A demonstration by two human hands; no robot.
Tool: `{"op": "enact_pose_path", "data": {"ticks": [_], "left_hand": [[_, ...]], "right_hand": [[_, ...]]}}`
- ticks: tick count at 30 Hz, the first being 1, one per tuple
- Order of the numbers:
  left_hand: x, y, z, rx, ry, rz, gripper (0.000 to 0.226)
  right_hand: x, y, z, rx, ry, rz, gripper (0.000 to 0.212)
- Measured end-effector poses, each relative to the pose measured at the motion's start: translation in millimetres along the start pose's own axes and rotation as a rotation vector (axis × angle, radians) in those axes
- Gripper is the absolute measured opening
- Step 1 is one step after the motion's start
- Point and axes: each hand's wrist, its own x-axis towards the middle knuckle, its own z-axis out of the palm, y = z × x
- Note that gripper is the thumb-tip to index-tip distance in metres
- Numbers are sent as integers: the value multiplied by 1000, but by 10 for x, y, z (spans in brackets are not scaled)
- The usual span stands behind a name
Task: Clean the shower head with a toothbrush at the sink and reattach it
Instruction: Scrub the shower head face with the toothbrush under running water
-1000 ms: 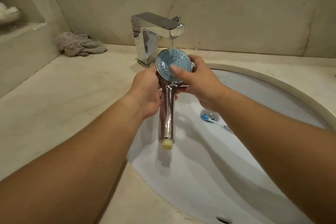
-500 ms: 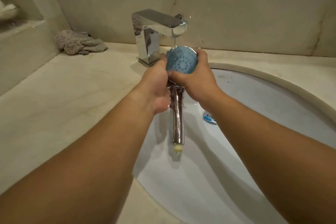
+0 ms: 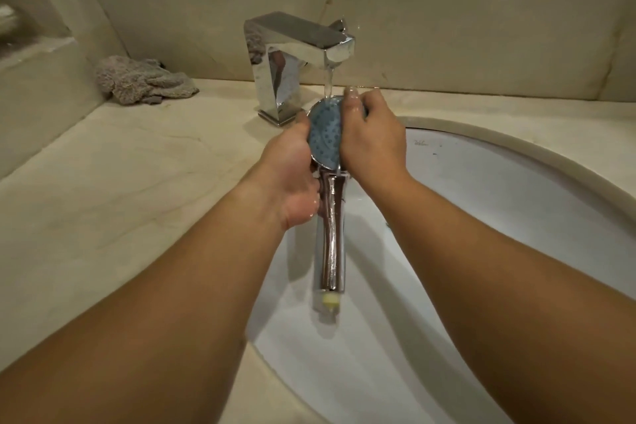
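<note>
A chrome shower head (image 3: 330,244) with a round blue spray face (image 3: 325,132) is held over the white sink (image 3: 516,217), face up under the running chrome faucet (image 3: 296,44). My left hand (image 3: 292,175) grips its neck from the left. My right hand (image 3: 370,134) covers the right side of the blue face, fingers laid across it up to the rim. The handle points toward me and ends in a yellowish threaded tip (image 3: 330,301). The toothbrush is hidden behind my right arm.
A crumpled grey cloth (image 3: 141,81) lies on the beige marble counter (image 3: 120,189) at the back left. A marble ledge (image 3: 31,51) rises at far left. The marble wall stands close behind the faucet.
My right hand slid from the lower part of the blue face up across its right side. The toothbrush seen in the basin earlier is now hidden by my right arm.
</note>
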Motion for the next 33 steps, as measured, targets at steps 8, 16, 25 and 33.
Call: {"op": "enact_pose_path", "data": {"ticks": [8, 16, 25, 33], "left_hand": [[-26, 32, -23, 41, 57, -8, 61], [-6, 42, -39, -83, -24, 24, 65], [-57, 31, -8, 23, 72, 92, 52], [5, 83, -110, -28, 102, 108, 54]], "right_hand": [[-64, 172, -117, 53, -255, -116, 84], [-83, 17, -4, 3, -6, -57, 53], [-48, 90, -35, 69, -67, -99, 28], [-19, 140, -168, 696, -459, 174, 42]]}}
